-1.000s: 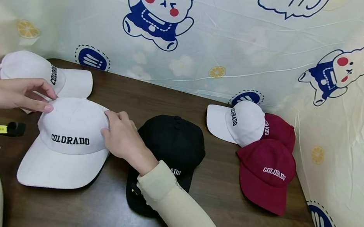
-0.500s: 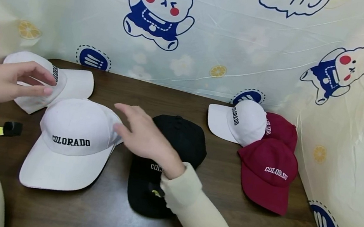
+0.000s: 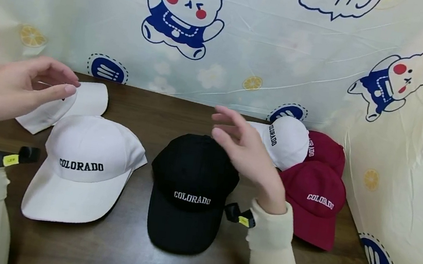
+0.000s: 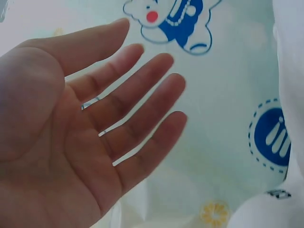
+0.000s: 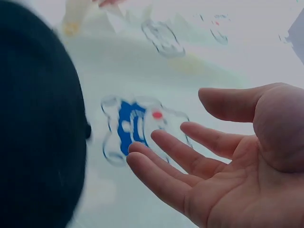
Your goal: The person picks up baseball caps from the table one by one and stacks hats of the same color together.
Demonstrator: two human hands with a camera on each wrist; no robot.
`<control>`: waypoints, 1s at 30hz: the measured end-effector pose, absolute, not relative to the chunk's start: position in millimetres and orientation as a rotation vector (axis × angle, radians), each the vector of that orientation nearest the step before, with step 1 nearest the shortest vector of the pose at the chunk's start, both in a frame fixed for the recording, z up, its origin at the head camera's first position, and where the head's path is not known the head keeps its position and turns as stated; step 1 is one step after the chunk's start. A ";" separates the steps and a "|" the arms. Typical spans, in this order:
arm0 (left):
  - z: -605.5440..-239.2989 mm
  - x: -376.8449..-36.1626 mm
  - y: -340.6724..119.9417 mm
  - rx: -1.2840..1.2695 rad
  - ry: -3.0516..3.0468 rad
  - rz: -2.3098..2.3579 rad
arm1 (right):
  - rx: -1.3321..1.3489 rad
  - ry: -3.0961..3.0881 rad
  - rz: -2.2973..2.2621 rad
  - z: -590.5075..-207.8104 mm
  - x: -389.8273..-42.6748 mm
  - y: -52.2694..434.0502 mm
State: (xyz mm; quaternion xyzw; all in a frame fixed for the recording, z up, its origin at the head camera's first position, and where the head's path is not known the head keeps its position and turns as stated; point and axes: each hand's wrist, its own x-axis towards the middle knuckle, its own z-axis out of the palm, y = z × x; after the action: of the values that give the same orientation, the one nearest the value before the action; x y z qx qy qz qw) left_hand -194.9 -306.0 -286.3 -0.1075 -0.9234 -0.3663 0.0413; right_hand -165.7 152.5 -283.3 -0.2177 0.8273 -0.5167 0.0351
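Note:
My left hand point(image 3: 22, 92) hovers at the left, in front of the rear white cap point(image 3: 92, 98), and hides much of its crown. In the left wrist view that hand's fingers point(image 4: 142, 128) are spread and hold nothing. Just in front lies another white cap point(image 3: 82, 144) with dark COLORADO lettering, its brim toward me. A black cap point(image 3: 192, 175) with white COLORADO lettering sits mid-table. Over that cap's right rear side is my right hand point(image 3: 251, 154), fingers apart and nothing in them. The black cap's crown point(image 5: 38, 118) fills the left of the right wrist view.
Grouped at the right are a white cap point(image 3: 289, 143), partly behind my right hand, a rear maroon cap point(image 3: 327, 151) and a front maroon cap point(image 3: 311, 206). The dark wooden table point(image 3: 115, 254) meets a printed cloth backdrop point(image 3: 249, 42) at the back and right.
Both hands have let go of the front white cap. My right hand has moved right, past the black cap's crown; my left has lifted slightly off toward the rear white cap.

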 end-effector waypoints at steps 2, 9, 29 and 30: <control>-283.0 -193.3 -297.8 -0.340 -2.793 -1.116 | -0.620 2.558 -1.611 -281.5 -167.3 165.1; -276.3 -187.2 -262.4 -0.399 -2.710 -1.091 | -0.509 2.695 -1.624 -279.4 -174.7 200.4; -283.1 -176.8 -174.2 -0.655 -2.613 -1.236 | 0.027 2.922 -1.612 -301.3 -188.6 280.9; -284.4 -176.4 -170.6 -0.668 -2.602 -1.242 | 0.048 2.928 -1.607 -302.6 -189.6 283.1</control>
State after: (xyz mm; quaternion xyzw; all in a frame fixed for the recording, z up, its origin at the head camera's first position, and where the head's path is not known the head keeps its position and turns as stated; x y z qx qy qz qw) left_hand -176.4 -170.6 -284.4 -0.2247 -0.8755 -0.4179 0.0910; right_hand -189.6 283.1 -302.6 0.0142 0.8722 -0.4789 -0.0991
